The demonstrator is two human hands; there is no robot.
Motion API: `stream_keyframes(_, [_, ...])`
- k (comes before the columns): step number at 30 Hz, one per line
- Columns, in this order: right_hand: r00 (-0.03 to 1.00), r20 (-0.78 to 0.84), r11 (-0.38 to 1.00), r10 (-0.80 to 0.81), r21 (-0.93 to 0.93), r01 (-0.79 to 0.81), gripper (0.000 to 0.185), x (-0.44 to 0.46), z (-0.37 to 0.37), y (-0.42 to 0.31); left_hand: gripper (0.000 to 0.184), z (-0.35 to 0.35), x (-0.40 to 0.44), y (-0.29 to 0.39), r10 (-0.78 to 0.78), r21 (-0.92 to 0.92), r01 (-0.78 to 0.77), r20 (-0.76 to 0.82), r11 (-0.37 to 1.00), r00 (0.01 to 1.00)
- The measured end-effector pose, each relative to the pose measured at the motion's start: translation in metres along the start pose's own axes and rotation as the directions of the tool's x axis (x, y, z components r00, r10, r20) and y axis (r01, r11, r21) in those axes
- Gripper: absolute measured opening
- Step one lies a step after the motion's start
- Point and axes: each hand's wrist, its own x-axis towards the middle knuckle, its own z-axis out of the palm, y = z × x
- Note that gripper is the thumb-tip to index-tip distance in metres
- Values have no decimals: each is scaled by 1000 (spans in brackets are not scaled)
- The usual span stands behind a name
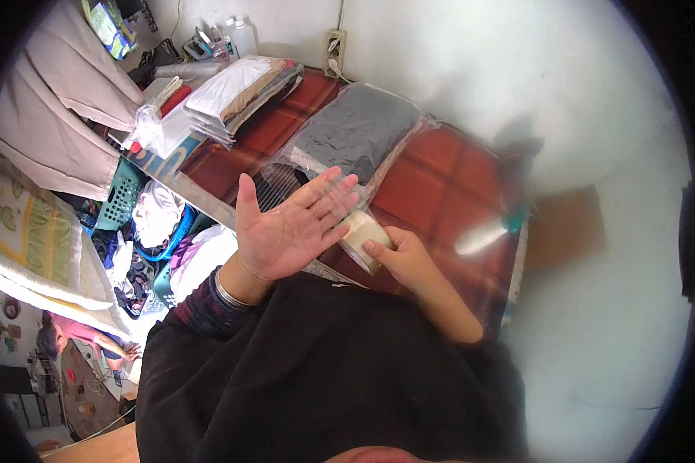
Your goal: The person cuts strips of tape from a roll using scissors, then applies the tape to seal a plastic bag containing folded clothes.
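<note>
My left hand (289,228) is raised palm up in the middle of the view, its fingers spread and nothing in it. To its right, my right hand (398,255) grips a wide roll of tape (365,238), with the thumb on the roll's side. The roll is close beside the fingertips of my left hand; whether they touch I cannot tell. Behind both hands, a plastic-wrapped package of dark grey fabric (355,127) lies on the red checked table cover (448,189).
A stack of packed cloth (243,89) sits at the back left, near bottles (243,37) and a wall socket (333,54). A green-capped bottle (486,235) is at the right. Laundry baskets (121,197) stand at left; another person (77,332) is at lower left.
</note>
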Motion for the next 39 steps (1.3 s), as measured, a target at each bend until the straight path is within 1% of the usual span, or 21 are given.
stream_keyframes(7, [999, 26, 998, 26, 54, -28, 35, -4, 0, -1, 112, 3, 2, -6, -14, -6, 14, -10, 1000, 1000])
stream_keyframes(9, [980, -77, 982, -183, -69, 178, 34, -3, -8, 13, 112, 4, 5, -9, -19, 40, 20, -14, 999, 1000])
stream_keyframes(10, [981, -76, 983, -178, -69, 173, 34, -6, -13, 18, 113, 4, 5, -9, -22, 88, 24, -18, 996, 1000])
stream_keyframes(11, [944, -254, 978, -210, -61, 201, 33, -9, -20, 23, 113, 6, 4, -9, -21, 85, 23, -23, 996, 1000])
stream_keyframes(12, [875, -424, 971, -234, -61, 230, 33, -14, -29, 30, 113, 9, 3, -9, -56, 246, 68, -57, 967, 997])
stream_keyframes(13, [858, -468, 954, -211, -291, 76, 32, -23, -46, 47, 113, 11, 3, -9, -83, 396, 114, -94, 911, 992])
stream_keyframes(14, [836, -511, 864, -203, -496, -94, 32, -36, -63, 69, 113, 10, 1, -9, -80, 390, 110, -93, 914, 992])
stream_keyframes(16, [875, -476, 504, -89, -779, -373, 37, -73, -80, 98, 112, 7, -5, -8, -154, 567, 207, -140, 797, 978])
stream_keyframes(18, [843, -537, 450, -27, -760, -470, 39, -104, -82, 131, 111, 7, -9, -3, -153, 571, 221, -166, 790, 974])
stream_keyframes(19, [848, -530, 442, -24, -766, -467, 39, -114, -85, 147, 111, 6, -11, -1, -156, 584, 240, -191, 775, 969])
stream_keyframes(21, [820, -529, 569, -218, -752, -334, 40, -122, -88, 160, 111, 2, -14, 3, -125, 557, 223, -208, 800, 970])
stream_keyframes(22, [827, -519, 566, -217, -757, -326, 40, -121, -88, 158, 111, -1, -15, 5, -114, 542, 205, -198, 815, 974])
stream_keyframes(24, [732, -527, 516, -431, -810, -279, 40, -116, -86, 145, 112, 0, -18, 9, -102, 537, 200, -207, 819, 973])
stream_keyframes(25, [733, -521, 514, -438, -814, -272, 40, -113, -89, 142, 112, 0, -18, 11, -94, 541, 193, -205, 819, 974])
stream_keyframes(27, [882, -441, 417, -167, -842, -342, 36, -108, -97, 133, 113, -5, -20, 17, -143, 522, 183, -116, 833, 983])
stream_keyframes(28, [884, -435, 411, -175, -848, -335, 36, -104, -99, 129, 113, -9, -20, 20, -133, 524, 172, -112, 834, 985])
stream_keyframes(30, [906, -409, 240, 112, -873, -424, 32, -96, -100, 117, 105, -16, -22, 27, -199, 478, 169, 13, 862, 980])
stream_keyframes(33, [842, -487, 300, 232, -788, -538, 28, -101, -100, 89, 105, -18, -23, 38, -242, 587, 143, 93, 797, 966])
stream_keyframes(34, [847, -482, 293, 226, -795, -531, 28, -104, -108, 81, 105, -17, -22, 41, -230, 587, 131, 96, 799, 969])
stream_keyframes(37, [927, -340, 538, -160, -817, -207, 34, -111, -124, 42, 104, -12, -21, 54, -297, 616, 137, 164, 776, 941])
stream_keyframes(39, [914, -235, 586, -329, -810, 3, 42, -108, -114, -20, 104, -10, -17, 61, -364, 683, 136, 202, 718, 909])
